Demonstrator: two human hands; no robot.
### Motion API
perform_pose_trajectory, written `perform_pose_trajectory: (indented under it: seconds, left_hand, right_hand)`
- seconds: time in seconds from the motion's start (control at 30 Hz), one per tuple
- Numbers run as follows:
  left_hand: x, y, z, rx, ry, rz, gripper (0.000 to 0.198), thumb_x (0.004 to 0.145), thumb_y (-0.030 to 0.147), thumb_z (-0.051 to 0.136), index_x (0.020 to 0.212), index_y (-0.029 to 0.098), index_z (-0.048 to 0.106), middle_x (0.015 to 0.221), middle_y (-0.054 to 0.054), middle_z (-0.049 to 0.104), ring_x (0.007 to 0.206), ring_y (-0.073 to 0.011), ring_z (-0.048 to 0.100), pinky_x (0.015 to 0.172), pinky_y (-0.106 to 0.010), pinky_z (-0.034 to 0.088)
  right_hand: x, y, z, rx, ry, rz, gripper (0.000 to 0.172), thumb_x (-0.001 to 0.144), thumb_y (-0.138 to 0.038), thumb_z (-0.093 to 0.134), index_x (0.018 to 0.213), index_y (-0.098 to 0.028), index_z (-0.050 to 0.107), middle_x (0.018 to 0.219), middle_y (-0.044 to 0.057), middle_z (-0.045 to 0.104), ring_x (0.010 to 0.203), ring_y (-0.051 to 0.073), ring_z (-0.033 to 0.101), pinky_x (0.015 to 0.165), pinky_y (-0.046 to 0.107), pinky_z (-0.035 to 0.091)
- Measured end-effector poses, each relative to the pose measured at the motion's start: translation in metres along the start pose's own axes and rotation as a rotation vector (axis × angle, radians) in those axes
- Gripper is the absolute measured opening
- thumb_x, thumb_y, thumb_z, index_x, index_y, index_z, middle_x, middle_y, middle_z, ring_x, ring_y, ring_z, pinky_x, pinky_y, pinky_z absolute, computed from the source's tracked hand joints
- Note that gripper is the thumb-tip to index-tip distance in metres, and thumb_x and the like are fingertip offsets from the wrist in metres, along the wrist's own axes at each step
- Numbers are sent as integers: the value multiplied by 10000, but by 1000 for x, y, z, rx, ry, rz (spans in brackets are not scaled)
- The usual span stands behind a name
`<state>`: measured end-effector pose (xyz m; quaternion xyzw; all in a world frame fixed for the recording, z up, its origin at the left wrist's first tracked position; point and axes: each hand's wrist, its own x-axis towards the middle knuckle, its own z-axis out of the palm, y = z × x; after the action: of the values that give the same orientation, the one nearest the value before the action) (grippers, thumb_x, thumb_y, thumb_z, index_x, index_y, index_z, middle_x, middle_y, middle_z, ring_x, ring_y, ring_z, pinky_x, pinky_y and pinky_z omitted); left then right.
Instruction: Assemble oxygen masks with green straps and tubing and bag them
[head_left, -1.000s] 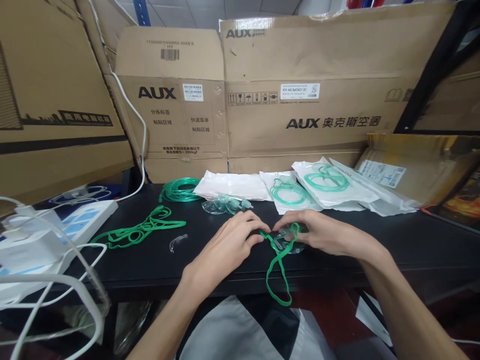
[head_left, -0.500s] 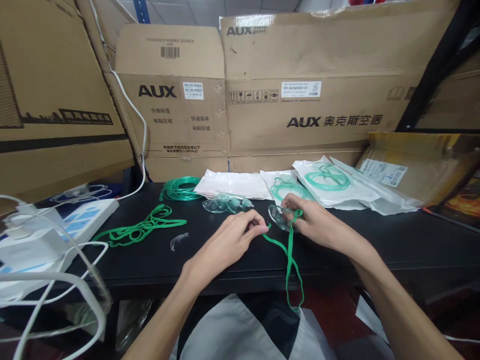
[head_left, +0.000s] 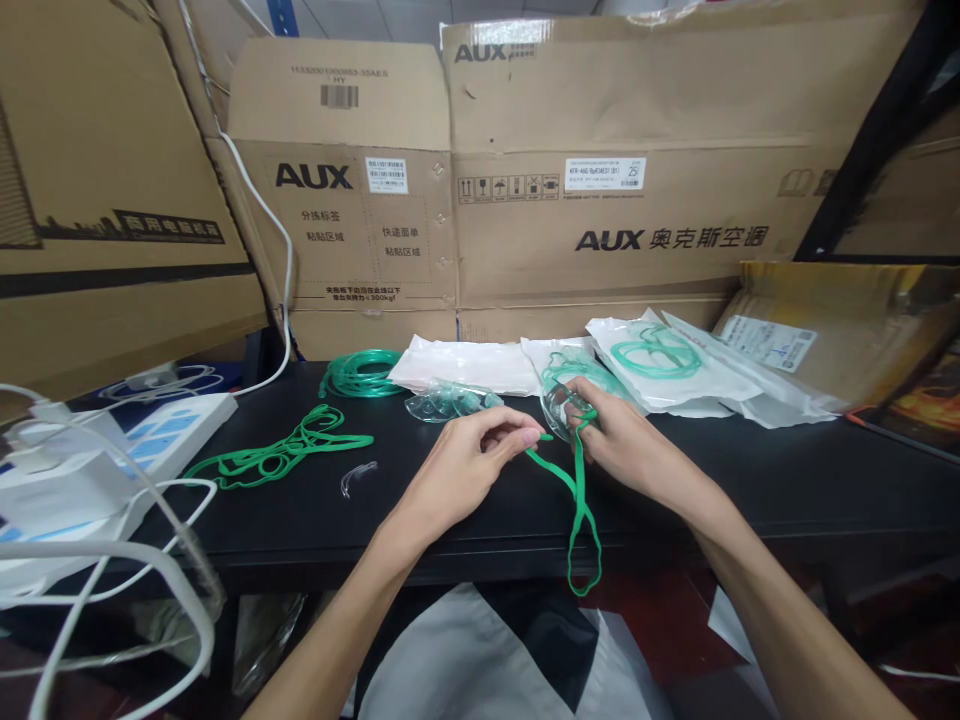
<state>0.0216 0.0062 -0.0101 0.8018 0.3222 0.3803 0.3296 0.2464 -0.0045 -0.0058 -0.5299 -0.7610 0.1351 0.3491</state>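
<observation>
My left hand [head_left: 480, 455] pinches one end of a green elastic strap [head_left: 583, 520], whose tip sticks out past the fingertips. The strap crosses itself and hangs in a loop over the table's front edge. Its other end runs up to a clear mask [head_left: 559, 405], which my right hand [head_left: 607, 430] grips by its side; the fingers partly hide the mask. Behind my left hand lie more clear mask parts [head_left: 446, 400] with pale green fittings.
Green straps [head_left: 285, 450] and a thin clear piece [head_left: 358, 479] lie at the left, near a white power strip [head_left: 180, 430] with cables. Coiled green tubing [head_left: 364, 374], white packets [head_left: 472, 366] and bagged tubing [head_left: 660, 355] line the back, before cardboard boxes [head_left: 525, 240].
The strap end in my left hand has moved slightly right, closer to the mask. The mask has turned and tilted up in my right hand, and the hanging loop is a little higher.
</observation>
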Motion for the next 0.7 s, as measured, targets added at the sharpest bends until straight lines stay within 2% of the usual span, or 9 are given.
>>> perform_pose_trajectory:
  seconds: [0.23, 0.7]
  left_hand:
    - [1, -1, 0, -73, 26, -23, 327, 965, 490, 574, 1043, 207, 719, 943, -16, 705, 869, -182, 612, 785, -272, 455]
    - [2, -4, 1, -41, 49, -31, 308, 967, 496, 579, 1013, 226, 720, 862, 14, 669, 798, -154, 557, 720, -249, 402]
  right_hand:
    - [-1, -3, 2, 1, 8, -9, 184, 831, -131, 459, 938, -279, 439, 710, -33, 573, 643, 212, 567, 677, 340, 428]
    - [-2, -4, 3, 4, 2, -12, 195, 843, -125, 455, 963, -278, 445, 737, -24, 578, 673, 214, 583, 687, 341, 431]
